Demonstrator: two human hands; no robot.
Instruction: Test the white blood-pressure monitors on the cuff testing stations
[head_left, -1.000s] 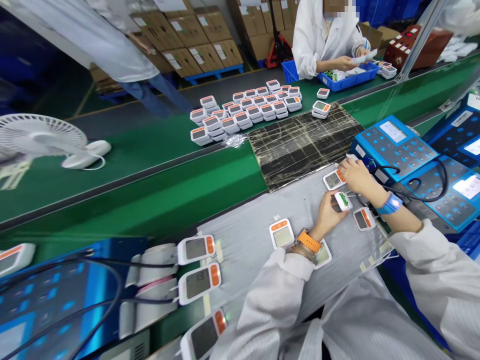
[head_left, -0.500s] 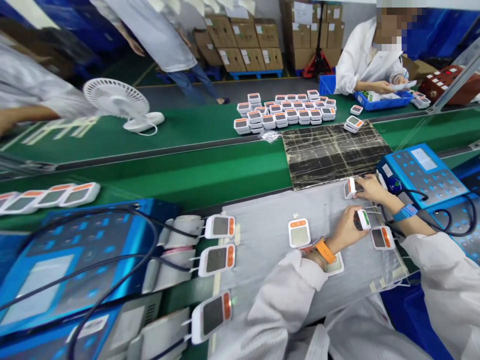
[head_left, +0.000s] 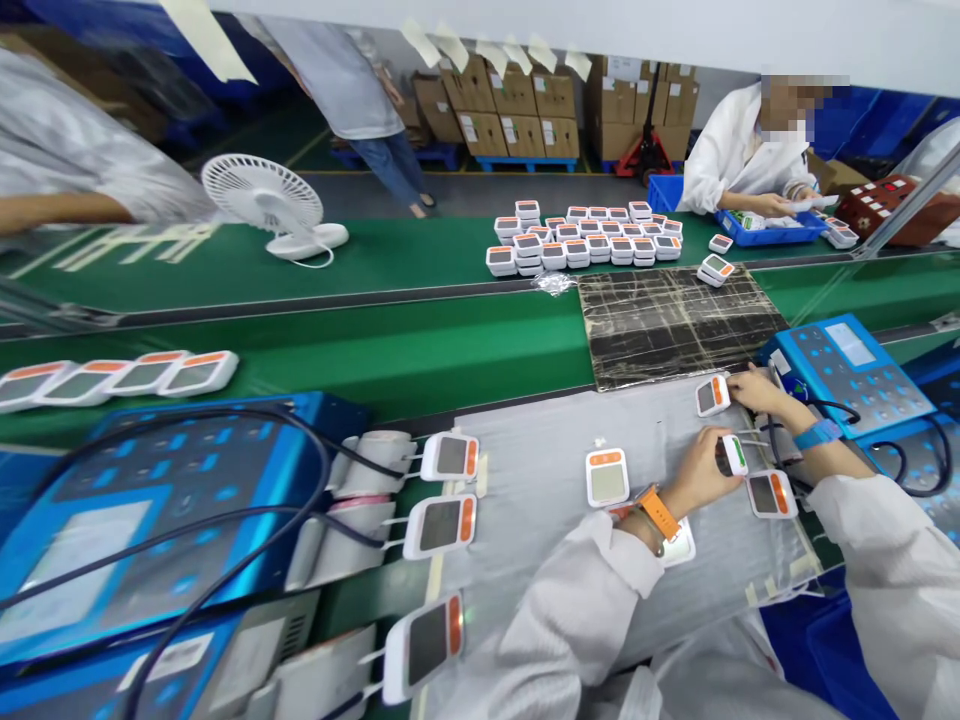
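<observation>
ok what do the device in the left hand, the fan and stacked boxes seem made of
Held device: probably hard plastic, smooth white casing. Fan: likely smooth moulded plastic, with a white slatted guard. Stacked boxes: apparently matte cardboard, judging by flat brown sides.

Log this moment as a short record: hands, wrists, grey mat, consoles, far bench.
Left hand: holding a white unit with a green patch
Right hand: fingers at the orange-button side of a screened device; grip unclear
Wrists: orange strap left, blue band right
Grey mat: orange-buttoned monitor; another device partly hidden by the left wrist
Consoles: left blue console, right blue console
Far bench: stacked devices, white fan
</observation>
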